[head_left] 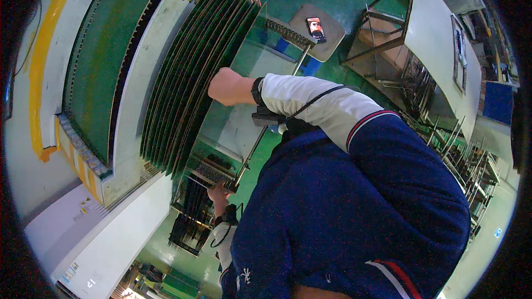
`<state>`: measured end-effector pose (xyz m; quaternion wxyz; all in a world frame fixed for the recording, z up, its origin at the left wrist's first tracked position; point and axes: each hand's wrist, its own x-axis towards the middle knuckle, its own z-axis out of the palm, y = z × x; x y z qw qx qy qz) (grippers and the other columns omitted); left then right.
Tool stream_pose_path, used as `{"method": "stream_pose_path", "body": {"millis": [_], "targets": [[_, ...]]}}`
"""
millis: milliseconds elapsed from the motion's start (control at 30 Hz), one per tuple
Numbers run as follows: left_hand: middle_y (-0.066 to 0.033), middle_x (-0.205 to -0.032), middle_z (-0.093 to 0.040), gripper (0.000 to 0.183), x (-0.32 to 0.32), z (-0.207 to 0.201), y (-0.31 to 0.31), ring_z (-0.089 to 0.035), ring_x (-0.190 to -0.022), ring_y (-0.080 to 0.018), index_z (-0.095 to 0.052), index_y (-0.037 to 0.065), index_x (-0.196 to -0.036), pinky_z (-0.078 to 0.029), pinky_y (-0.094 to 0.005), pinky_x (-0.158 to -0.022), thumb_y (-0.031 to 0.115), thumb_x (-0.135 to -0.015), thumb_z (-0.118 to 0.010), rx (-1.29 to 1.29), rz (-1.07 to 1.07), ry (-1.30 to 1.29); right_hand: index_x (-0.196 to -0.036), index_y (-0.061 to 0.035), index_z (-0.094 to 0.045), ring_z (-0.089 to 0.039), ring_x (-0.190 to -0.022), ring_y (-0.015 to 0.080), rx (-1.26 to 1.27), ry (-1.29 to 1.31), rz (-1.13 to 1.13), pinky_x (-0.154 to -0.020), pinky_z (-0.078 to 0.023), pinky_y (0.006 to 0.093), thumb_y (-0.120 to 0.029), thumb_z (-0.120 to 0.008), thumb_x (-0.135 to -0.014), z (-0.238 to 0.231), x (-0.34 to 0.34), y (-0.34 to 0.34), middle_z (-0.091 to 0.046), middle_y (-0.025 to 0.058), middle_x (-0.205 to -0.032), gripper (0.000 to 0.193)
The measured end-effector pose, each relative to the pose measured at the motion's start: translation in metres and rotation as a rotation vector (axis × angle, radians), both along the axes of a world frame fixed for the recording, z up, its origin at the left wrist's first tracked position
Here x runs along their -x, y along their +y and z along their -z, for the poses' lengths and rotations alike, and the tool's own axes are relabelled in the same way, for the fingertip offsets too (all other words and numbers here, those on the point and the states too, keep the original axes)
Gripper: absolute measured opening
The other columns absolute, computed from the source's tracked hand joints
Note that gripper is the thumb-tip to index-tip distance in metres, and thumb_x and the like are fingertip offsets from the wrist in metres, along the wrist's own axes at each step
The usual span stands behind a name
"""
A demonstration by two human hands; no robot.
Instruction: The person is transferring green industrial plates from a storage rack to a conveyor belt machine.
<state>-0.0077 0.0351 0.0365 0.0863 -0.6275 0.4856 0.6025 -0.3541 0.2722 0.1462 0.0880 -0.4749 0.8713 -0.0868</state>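
Note:
Several thin green panels with copper-coloured edges, like circuit boards, stand close together in a row, slightly fanned. My right hand is closed at the edge of the nearest panels; its fingertips are hidden. A slotted rack with a metal rod frame stands under and beside the row. My left hand, lower in the view, is closed around the rack's near slotted end. A clear, see-through sheet or gap lies between the panels and my body, and I cannot tell which.
At left is a pale machine with a green board in its opening. A stool carries a lit phone. A white-topped table and metal racks stand right. A dark rack sits below, by a white cabinet.

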Motion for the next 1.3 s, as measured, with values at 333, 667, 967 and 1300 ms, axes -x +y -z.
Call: {"method": "stream_pose_path", "body": {"millis": [333, 667, 967, 1300], "targets": [[-0.0095, -0.056, -0.055, 0.031, -0.068, 0.097, -0.056, -0.049, -0.036, -0.0166, -0.054, -0.004, -0.081, -0.04, -0.0318, -0.032, 0.01, -0.066, -0.077, 0.384, 0.399, 0.107, -0.068, -0.0091, -0.068, -0.065, -0.07, 0.0256, 0.014, 0.019, -0.009, -0.054, -0.049, 0.0385, -0.014, -0.062, -0.065, -0.003, -0.001, -0.009, -0.066, 0.0071, -0.071, 0.009], [-0.0131, -0.064, -0.057, 0.045, -0.021, 0.056, -0.049, -0.054, -0.047, -0.0178, -0.054, -0.005, -0.088, -0.043, -0.032, -0.04, 0.023, -0.063, -0.08, 0.653, 1.531, 0.111, -0.066, -0.0078, -0.068, -0.064, -0.069, 0.0285, 0.047, -0.031, -0.009, -0.053, -0.049, 0.0407, -0.014, -0.062, -0.062, 0.011, 0.009, 0.009, -0.065, 0.01, -0.068, 0.009], [-0.0115, -0.076, -0.052, 0.047, 0.055, -0.047, 0.001, -0.051, -0.067, -0.0266, -0.052, -0.003, -0.092, -0.043, -0.0394, -0.061, 0.032, -0.07, -0.074, 1.278, 0.521, -0.051, -0.068, -0.0093, -0.069, -0.064, -0.068, 0.0273, 0.073, -0.03, 0.006, -0.052, -0.048, 0.0411, -0.014, -0.063, -0.064, 0.028, 0.019, 0.018, -0.065, 0.0091, -0.068, 0.008], [-0.0154, -0.096, -0.056, 0.033, 0.128, -0.144, 0.064, -0.054, -0.088, -0.0283, -0.057, -0.001, -0.104, -0.043, -0.0385, -0.079, 0.017, -0.078, -0.067, 1.434, 0.595, 0.359, -0.073, -0.0122, -0.071, -0.065, -0.072, 0.0252, 0.025, -0.125, -0.121, -0.057, -0.05, 0.0384, -0.015, -0.066, -0.068, 0.024, 0.019, -0.001, -0.067, 0.0079, -0.073, 0.008]]}}
